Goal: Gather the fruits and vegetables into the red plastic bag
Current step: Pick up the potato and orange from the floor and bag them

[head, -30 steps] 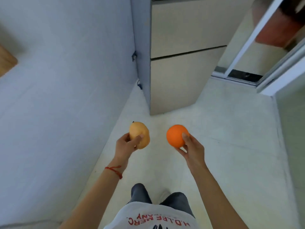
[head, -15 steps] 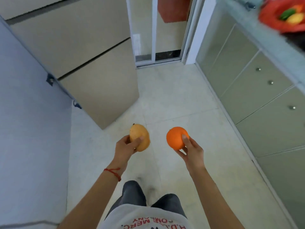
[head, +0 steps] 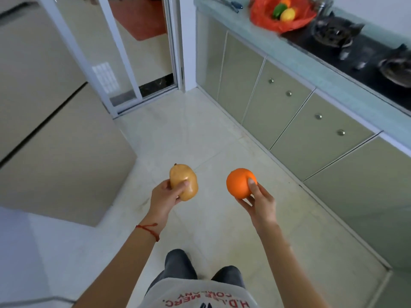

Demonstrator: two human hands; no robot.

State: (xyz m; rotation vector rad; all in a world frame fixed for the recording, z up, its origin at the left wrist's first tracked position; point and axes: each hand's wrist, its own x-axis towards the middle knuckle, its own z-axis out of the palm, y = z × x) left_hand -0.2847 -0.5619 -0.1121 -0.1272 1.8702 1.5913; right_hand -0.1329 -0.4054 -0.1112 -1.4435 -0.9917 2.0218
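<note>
1. Closest to the camera: a white shirt with red upside-down lettering, and two knees in dark trousers poking out above it. Both bare forearms reach forward over a pale tiled floor.

2. The left wrist has a thin red string tied round it.

3. The left hand is closed round a yellow-brown pear, thumb pressed on its near face, fingers wrapped behind. The pear sits upright-ish with its little stem end pointing up and away.

4. The right hand grips an orange, thumb on its right side, fingers cupping underneath. Both fruits are up in the air over the floor, level with each other and clearly apart.

5. On the left, a big beige fridge with a dark seam across it, a bit motion-blurred.

6. On the right, a run of pale green cabinets with small round metal knobs, under a light teal counter.

7. Further along the counter, a black gas hob with two burners, blurry.

8. At the far end of the counter, touching the hob's far edge: the red bag, lying open. Inside I can see something green, a yellow fruit, and a bit of orange behind. It's well away from both hands.

9. Straight ahead at the back, a white-framed sliding glass door, partly open, with a reddish floor beyond it.
</note>
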